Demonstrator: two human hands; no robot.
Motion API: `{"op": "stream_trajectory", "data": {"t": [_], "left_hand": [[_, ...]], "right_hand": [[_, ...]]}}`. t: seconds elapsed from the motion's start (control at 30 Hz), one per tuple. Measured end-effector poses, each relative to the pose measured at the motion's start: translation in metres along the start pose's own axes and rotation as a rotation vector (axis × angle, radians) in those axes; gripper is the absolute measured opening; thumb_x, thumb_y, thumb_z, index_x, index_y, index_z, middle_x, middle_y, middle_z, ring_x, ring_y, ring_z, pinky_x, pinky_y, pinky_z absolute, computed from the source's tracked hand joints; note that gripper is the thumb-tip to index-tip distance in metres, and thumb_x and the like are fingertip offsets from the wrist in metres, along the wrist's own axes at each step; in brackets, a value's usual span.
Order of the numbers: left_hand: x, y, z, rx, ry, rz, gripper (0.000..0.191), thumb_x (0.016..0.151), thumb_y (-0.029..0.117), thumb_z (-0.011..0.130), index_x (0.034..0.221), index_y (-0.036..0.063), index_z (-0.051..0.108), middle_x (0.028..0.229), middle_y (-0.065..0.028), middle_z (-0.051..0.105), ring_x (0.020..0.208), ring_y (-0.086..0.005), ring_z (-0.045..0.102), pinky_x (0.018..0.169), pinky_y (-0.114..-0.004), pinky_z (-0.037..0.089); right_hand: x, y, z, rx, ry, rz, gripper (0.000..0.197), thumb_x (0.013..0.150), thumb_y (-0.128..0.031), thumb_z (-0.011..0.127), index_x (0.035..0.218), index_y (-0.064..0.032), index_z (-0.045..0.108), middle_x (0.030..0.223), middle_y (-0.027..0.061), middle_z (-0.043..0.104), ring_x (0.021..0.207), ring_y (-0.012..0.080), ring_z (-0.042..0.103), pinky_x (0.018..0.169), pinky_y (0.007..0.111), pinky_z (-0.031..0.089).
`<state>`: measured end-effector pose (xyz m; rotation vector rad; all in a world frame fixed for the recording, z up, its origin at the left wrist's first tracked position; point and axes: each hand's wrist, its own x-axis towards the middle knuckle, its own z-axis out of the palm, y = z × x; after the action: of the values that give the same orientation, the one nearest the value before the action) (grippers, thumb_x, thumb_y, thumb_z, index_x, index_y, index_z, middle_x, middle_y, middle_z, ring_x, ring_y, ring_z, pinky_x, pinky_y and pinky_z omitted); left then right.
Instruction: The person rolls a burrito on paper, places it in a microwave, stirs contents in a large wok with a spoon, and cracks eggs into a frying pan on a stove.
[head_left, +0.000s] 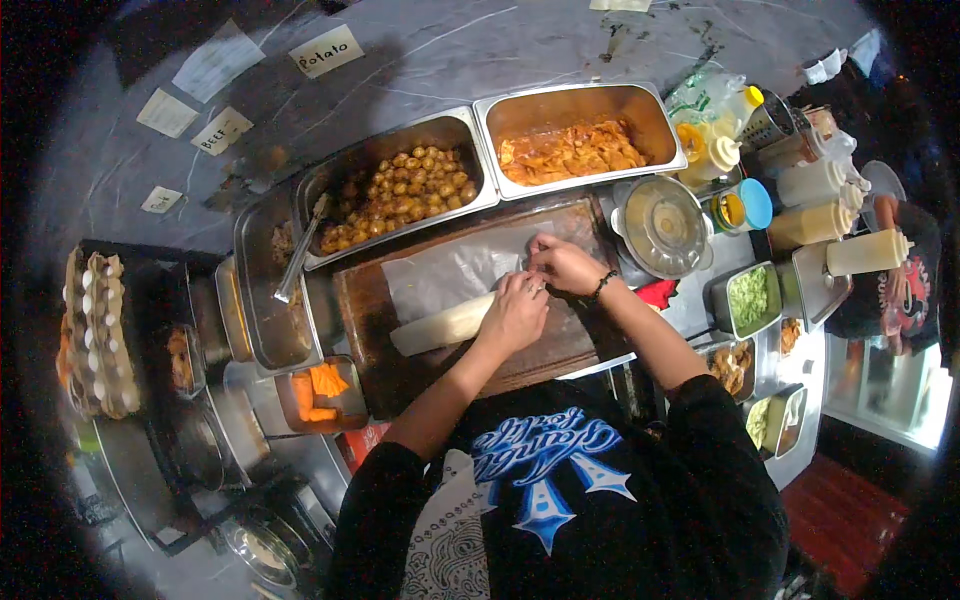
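Note:
A pale, smooth roll (442, 324), perhaps a flour wrap, lies slantwise on a brown cutting board (367, 367). Behind it a thin translucent sheet (424, 281) is spread over the board. My left hand (517, 311) is closed over the right end of the roll, its fingertips bunched together. Just beyond and to the right, my right hand (566, 264) has its fingertips drawn together against those of the left, at the sheet's right side. Whatever sits between the right fingertips is hidden, and so is the roll's right end.
Steel pans of small browned potatoes (412, 180) and sauced meat (574, 154) border the board's far side. Left are carrots (319, 390) and a metal utensil (300, 255). A lidded bowl (665, 225), squeeze bottles (810, 225) and shredded greens (748, 298) stand right, near another person (892, 277).

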<state>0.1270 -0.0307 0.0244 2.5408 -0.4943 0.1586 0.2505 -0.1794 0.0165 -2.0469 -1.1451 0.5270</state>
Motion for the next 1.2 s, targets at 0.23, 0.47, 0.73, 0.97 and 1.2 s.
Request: {"op": "stream_trajectory", "data": {"t": [0.23, 0.47, 0.73, 0.97, 1.2], "left_hand": [[-0.002, 0.000, 0.000, 0.016, 0.002, -0.020, 0.017, 0.080, 0.015, 0.064, 0.088, 0.0002, 0.064, 0.107, -0.0170, 0.060, 0.112, -0.0344, 0.052, 0.103, -0.050, 0.037], [-0.003, -0.002, 0.001, 0.004, 0.003, 0.010, 0.016, 0.080, 0.015, 0.063, 0.086, 0.0001, 0.064, 0.104, -0.0162, 0.061, 0.109, -0.0329, 0.053, 0.101, -0.046, 0.039], [-0.007, -0.002, 0.006, 0.058, 0.061, 0.042, 0.015, 0.078, 0.016, 0.064, 0.083, 0.0018, 0.063, 0.099, -0.0138, 0.060, 0.104, -0.0308, 0.052, 0.096, -0.043, 0.042], [-0.008, 0.000, 0.001, 0.070, 0.043, 0.055, 0.015, 0.077, 0.018, 0.066, 0.082, 0.0037, 0.063, 0.092, -0.0118, 0.059, 0.098, -0.0299, 0.053, 0.092, -0.041, 0.043], [-0.011, -0.001, 0.005, 0.106, 0.037, 0.052, 0.015, 0.077, 0.017, 0.063, 0.083, 0.0043, 0.063, 0.093, -0.0121, 0.060, 0.100, -0.0302, 0.054, 0.091, -0.040, 0.043]], "right_hand": [[-0.019, -0.009, 0.014, 0.230, 0.685, 0.457, 0.040, 0.073, -0.009, 0.078, 0.107, -0.0028, 0.058, 0.097, 0.0113, 0.061, 0.081, 0.0258, 0.063, 0.074, 0.036, 0.053], [0.003, 0.013, 0.013, 0.277, 0.428, 0.448, 0.026, 0.074, -0.011, 0.078, 0.095, -0.0006, 0.066, 0.076, 0.0081, 0.067, 0.069, 0.0170, 0.063, 0.067, 0.032, 0.052], [0.046, -0.019, 0.010, 0.155, 0.109, 0.336, 0.017, 0.075, -0.017, 0.068, 0.084, -0.0023, 0.065, 0.076, 0.0148, 0.067, 0.069, 0.0286, 0.066, 0.069, 0.038, 0.052], [0.061, -0.024, 0.021, 0.064, -0.038, 0.335, 0.016, 0.074, -0.018, 0.067, 0.080, -0.0036, 0.066, 0.078, 0.0179, 0.068, 0.074, 0.0364, 0.067, 0.071, 0.043, 0.053], [0.076, -0.018, 0.026, -0.042, -0.202, 0.260, 0.011, 0.075, -0.015, 0.066, 0.081, -0.0078, 0.070, 0.080, 0.0139, 0.070, 0.076, 0.0345, 0.068, 0.072, 0.042, 0.054]]}}
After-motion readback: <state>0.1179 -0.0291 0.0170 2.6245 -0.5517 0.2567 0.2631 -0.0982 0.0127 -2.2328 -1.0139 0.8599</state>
